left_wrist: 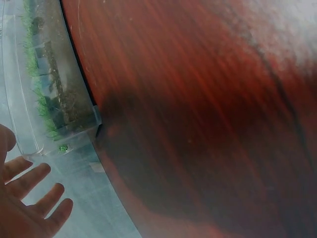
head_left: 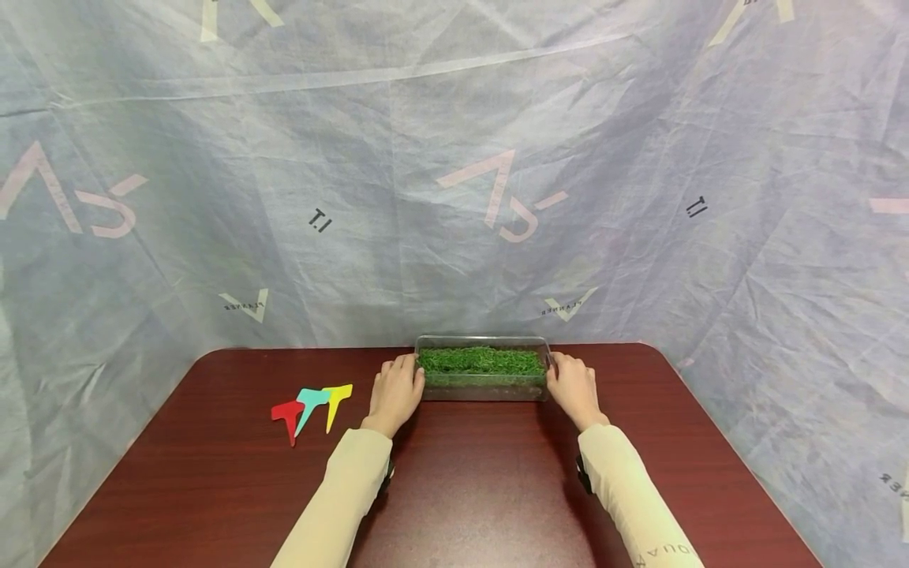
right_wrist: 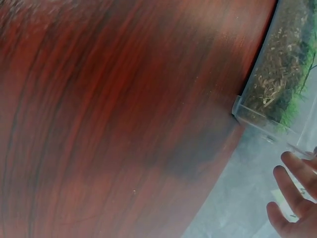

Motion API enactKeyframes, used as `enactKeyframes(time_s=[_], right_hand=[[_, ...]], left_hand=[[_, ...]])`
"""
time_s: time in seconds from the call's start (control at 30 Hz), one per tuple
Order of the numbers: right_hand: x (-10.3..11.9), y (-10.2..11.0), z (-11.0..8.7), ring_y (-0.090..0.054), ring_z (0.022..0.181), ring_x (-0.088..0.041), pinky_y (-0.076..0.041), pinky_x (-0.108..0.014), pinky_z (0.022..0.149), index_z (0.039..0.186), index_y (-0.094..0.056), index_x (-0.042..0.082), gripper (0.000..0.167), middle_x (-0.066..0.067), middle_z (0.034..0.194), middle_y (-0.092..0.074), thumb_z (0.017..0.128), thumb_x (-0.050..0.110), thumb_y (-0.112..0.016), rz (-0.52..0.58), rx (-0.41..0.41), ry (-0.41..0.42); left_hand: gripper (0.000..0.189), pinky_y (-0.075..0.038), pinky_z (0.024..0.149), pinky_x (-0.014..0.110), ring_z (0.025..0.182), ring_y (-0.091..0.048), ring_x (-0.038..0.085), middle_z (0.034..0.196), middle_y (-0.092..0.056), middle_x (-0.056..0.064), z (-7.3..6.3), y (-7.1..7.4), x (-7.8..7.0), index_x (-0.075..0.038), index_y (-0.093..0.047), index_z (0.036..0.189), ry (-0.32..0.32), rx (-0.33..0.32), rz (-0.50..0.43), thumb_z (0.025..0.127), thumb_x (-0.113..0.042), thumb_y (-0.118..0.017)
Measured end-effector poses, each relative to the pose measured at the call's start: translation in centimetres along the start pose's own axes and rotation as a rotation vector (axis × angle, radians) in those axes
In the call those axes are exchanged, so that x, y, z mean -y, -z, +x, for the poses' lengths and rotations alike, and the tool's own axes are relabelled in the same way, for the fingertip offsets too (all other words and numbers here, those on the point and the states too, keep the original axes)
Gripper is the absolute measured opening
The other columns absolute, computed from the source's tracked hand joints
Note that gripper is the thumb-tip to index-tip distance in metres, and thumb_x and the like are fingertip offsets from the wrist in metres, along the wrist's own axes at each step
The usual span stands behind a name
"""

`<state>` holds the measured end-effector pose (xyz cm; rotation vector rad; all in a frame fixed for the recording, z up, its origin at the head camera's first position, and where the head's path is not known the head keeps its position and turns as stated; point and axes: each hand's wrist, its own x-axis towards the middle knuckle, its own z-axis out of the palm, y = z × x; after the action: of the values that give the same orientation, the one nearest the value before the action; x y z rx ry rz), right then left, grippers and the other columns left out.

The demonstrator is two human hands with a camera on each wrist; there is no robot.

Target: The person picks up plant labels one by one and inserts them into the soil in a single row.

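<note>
At the far left, the grey cloth [head_left: 398, 260] behind the table [head_left: 469, 489] bears a large pink mark [head_left: 110, 214], its shapes not plainly a word. Next comes a pale yellow V [head_left: 261, 306] crossed by small black lettering that looks mirror-written, perhaps PLANNER. On the left of the table lie three plain, T-shaped tags, with no writing visible on them: a red tag [head_left: 288, 411], a light blue tag [head_left: 310, 401] and a yellow tag [head_left: 338, 397], side by side. Above them the cloth shows black characters [head_left: 320, 220] reading T.I, set at a slant.

The left hand [head_left: 395, 390] is at the left end of the clear box [head_left: 483, 392], open, fingers spread and slightly bent; whether it touches the wall cannot be told. The box sits level at the table's far edge, midway across, long and see-through, with a rounded rim. Inside, bright green grass [head_left: 483, 360] stands in a dense strip over brown, flecked soil [right_wrist: 272, 89].

The right hand [head_left: 574, 388] is at the opposite end, likewise open with fingers parted; its contact cannot be told either. Farther right, the right sleeve [head_left: 632, 489] carries grey letters, only partly legible, and the cloth repeats T.I
</note>
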<state>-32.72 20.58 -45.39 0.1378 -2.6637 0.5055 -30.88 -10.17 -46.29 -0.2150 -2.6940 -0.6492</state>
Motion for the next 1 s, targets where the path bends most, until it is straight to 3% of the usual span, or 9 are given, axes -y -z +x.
enactKeyframes(time_s=[0.3, 0.6, 1.0], right_hand=[[0.0, -0.1, -0.1, -0.06, 0.087, -0.038, -0.043, -0.053, 0.072, 0.113, -0.06, 0.0, 0.029, -0.021, 0.101, -0.066, 0.086, 0.01, -0.052, 0.032, -0.005, -0.015], [0.0, 0.0, -0.2, -0.06, 0.091, -0.038, -0.042, -0.053, 0.074, 0.113, -0.059, 0.001, 0.031, -0.021, 0.103, -0.065, 0.086, 0.011, -0.05, 0.047, 0.009, -0.032], [0.1, 0.5, -0.9, -0.061, 0.084, -0.038, -0.044, -0.054, 0.072, 0.114, -0.058, -0.002, 0.031, -0.021, 0.098, -0.066, 0.086, 0.01, -0.052, 0.058, 0.025, 0.003]], left_hand=[[0.037, -0.042, 0.088, 0.047, 0.114, -0.046, 0.033, 0.126, -0.053, 0.011, 0.0, 0.0, 0.0, -0.005, -0.05, 0.127, -0.022, 0.014, 0.006, 0.096, -0.023, -0.044], [0.034, -0.044, 0.085, 0.046, 0.11, -0.05, 0.033, 0.12, -0.057, 0.012, -0.6, 0.0, -0.3, -0.003, -0.054, 0.122, -0.042, -0.046, 0.017, 0.095, -0.021, -0.047], [0.033, -0.044, 0.086, 0.046, 0.111, -0.049, 0.032, 0.119, -0.059, 0.01, -1.6, 0.4, -0.2, -0.005, -0.056, 0.121, -0.047, -0.056, 0.008, 0.094, -0.022, -0.048]])
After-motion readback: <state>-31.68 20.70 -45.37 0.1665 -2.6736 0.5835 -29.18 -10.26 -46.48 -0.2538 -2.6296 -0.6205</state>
